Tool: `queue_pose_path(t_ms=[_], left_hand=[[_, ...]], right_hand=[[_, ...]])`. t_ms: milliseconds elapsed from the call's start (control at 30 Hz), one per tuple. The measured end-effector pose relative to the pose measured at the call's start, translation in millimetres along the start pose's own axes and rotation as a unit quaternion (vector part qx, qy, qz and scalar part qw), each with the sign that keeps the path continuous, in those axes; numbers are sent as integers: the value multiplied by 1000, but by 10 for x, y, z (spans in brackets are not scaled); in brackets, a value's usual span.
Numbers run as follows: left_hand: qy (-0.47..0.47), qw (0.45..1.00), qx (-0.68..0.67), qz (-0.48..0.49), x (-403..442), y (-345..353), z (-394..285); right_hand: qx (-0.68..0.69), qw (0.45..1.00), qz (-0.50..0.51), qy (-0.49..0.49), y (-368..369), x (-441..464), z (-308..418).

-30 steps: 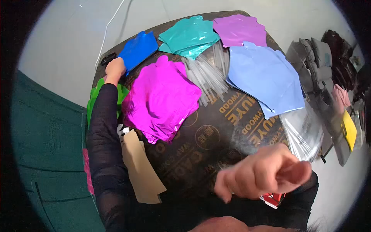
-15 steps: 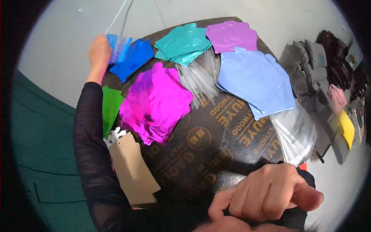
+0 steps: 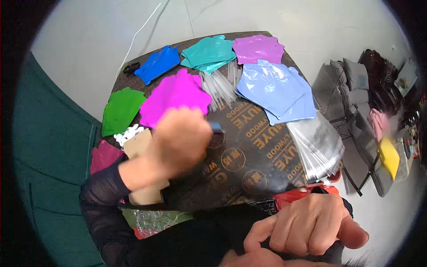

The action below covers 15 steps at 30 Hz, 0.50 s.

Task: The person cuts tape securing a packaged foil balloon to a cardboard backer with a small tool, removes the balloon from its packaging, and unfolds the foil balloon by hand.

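Observation:
My left hand is blurred, closed above the table over the near edge of the magenta stack. A small blue item sticks out from its right side; its kind is smeared. Below the left hand lie beige card pieces, partly hidden by the forearm. My right hand is close to the camera at lower right, its fingers curled into a fist. What it holds, if anything, is hidden.
Round the table lie glove-shaped film stacks: green, blue, teal, purple and light blue. Clear thin strips and clear bags lie between them. A grey chair stands at right.
My left hand has moved from the blue stack at the far left edge toward me and to the right, with the blue item. My right hand has stayed almost in place. The view has shifted slightly.

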State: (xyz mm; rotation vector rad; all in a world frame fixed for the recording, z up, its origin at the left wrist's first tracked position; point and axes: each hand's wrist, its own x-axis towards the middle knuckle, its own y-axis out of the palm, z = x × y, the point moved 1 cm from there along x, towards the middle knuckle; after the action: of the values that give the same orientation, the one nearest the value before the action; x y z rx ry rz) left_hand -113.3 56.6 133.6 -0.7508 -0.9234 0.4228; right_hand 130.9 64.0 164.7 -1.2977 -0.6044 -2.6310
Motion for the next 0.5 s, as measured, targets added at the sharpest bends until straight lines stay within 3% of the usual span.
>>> queue_pose_path(t_ms=[67, 133, 167, 433, 500], left_hand=[[70, 997, 1, 16, -59, -86, -445], [50, 982, -139, 121, -42, -247, -827], [59, 975, -174, 126, -83, -179, -999], [-5, 973, -164, 165, -119, 114, -1946], [-26, 971, -168, 168, -81, 123, -2016]], right_hand=[[15, 999, -24, -32, 116, -54, 30], [31, 999, -4, -39, 174, -148, 49], [41, 998, 14, -48, 188, -208, 62], [72, 993, 66, -62, 264, -579, 374], [88, 988, 42, -119, 301, -643, 394]])
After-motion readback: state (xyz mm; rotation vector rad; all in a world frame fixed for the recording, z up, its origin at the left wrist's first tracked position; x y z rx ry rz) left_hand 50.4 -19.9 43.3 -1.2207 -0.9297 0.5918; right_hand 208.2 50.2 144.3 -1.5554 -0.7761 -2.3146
